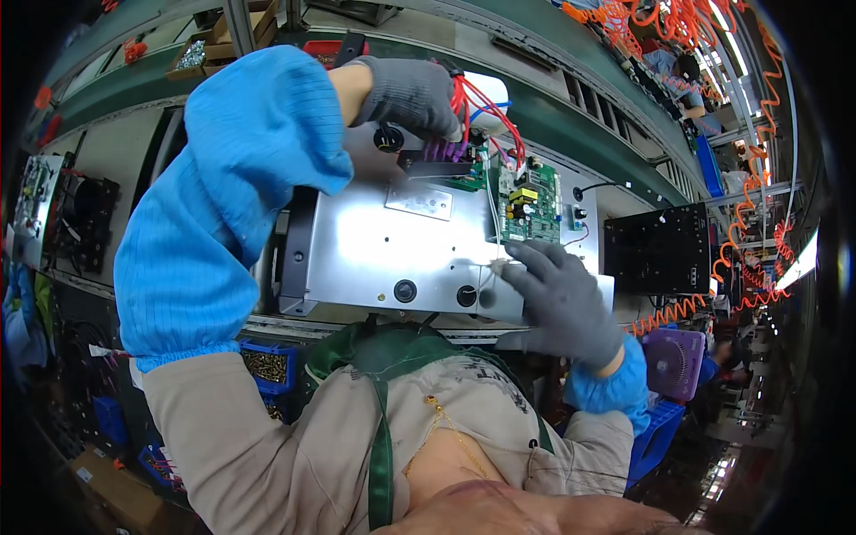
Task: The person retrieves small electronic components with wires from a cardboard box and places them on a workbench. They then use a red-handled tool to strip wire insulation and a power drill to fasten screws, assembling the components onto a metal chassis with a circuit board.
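A silver metal chassis panel [357, 254] lies in front of me, with a green circuit board [533, 209] mounted near its far right part. My left hand [412, 100], in a grey glove, reaches over the panel's far edge. Its fingers are closed around red wires [465, 102] just above a row of purple terminal sleeves [443, 150]; the fingertips are partly hidden. Low over the panel, my right hand [562, 303], also gloved, has its fingers spread and holds nothing visible. Beside its fingertips is the end of a thin white cable [492, 227]; whether they touch is unclear.
Behind the wires stands a white container [486, 94]. A black unit [660, 250] sits to the right on the line, and another assembly [67, 214] to the left. Near my body are a blue bin of small parts [267, 366] and a purple fan [673, 364]. Orange coiled hoses [744, 205] hang at right.
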Available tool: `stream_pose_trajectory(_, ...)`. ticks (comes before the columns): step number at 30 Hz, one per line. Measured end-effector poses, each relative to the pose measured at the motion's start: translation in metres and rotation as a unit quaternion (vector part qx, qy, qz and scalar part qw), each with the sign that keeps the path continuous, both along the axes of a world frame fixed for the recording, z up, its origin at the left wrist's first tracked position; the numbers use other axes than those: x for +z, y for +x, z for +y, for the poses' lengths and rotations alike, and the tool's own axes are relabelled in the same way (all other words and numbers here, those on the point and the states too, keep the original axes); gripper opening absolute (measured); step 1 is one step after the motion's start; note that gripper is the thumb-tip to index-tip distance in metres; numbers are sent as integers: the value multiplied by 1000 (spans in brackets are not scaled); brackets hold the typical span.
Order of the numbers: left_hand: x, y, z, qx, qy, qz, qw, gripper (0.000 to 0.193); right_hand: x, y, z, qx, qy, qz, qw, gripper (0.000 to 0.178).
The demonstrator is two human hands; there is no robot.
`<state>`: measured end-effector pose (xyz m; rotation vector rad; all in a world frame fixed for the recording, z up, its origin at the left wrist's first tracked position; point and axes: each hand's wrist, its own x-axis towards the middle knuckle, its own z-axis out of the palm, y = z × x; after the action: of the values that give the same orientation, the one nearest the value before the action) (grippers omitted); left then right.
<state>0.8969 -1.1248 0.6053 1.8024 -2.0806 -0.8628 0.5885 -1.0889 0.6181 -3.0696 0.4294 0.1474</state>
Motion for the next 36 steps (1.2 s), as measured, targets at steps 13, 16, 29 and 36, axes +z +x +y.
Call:
stream_pose_trajectory(13,5,-3,9,55,68,64,994,38,-46,-32,-9,25,-37,-159,986,27)
stream_pose_trajectory(16,-1,-1,14,47,86,67,993,43,-48,-35,-14,55,-43,-181,981,24)
stream_pose_trajectory(29,-50,-54,36,321,-103,203,919,21,-46,-45,-11,70,-12,-197,978,26)
stream_pose_trajectory(36,-86,-84,51,334,-310,235,859,32,-73,-52,-18,66,-43,-279,957,21)
